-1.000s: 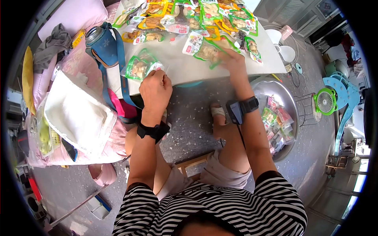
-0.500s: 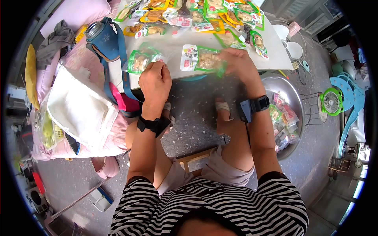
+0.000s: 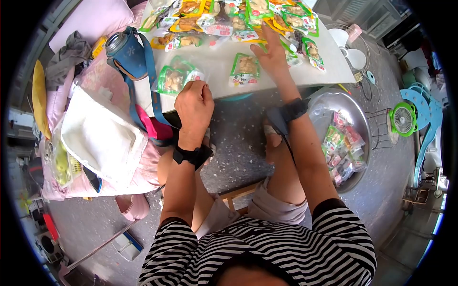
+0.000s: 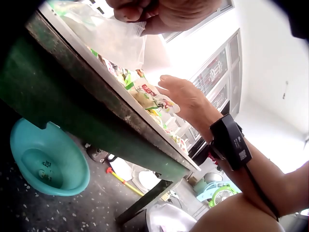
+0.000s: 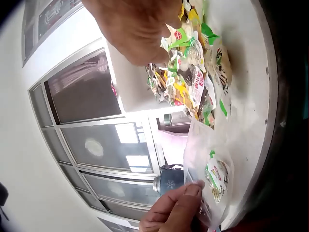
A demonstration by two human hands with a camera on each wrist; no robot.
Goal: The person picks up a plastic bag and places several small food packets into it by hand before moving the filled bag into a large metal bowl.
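At the table's front edge my left hand [image 3: 194, 106] pinches the rim of a clear plastic bag [image 5: 208, 145]; a green-edged food packet [image 3: 171, 80] shows inside it. My right hand [image 3: 275, 59], fingers spread, is over the table near the pile of packets [image 3: 222, 21] and holds nothing that I can see. One green-and-white packet [image 3: 245, 66] lies by itself between my two hands, its printed end toward me. In the left wrist view the right hand [image 4: 186, 99] is just beyond the packets.
Right of my legs a metal basin [image 3: 363, 119] holds small packets. A blue flask [image 3: 128, 59] with a strap stands at the table's left, beside a white cloth [image 3: 98, 138] on the bed. Under the table is a teal tub [image 4: 77, 166].
My right hand has let go of the green-and-white packet, which now lies turned on the table, and has moved away toward the pile. The left hand still holds the bag.
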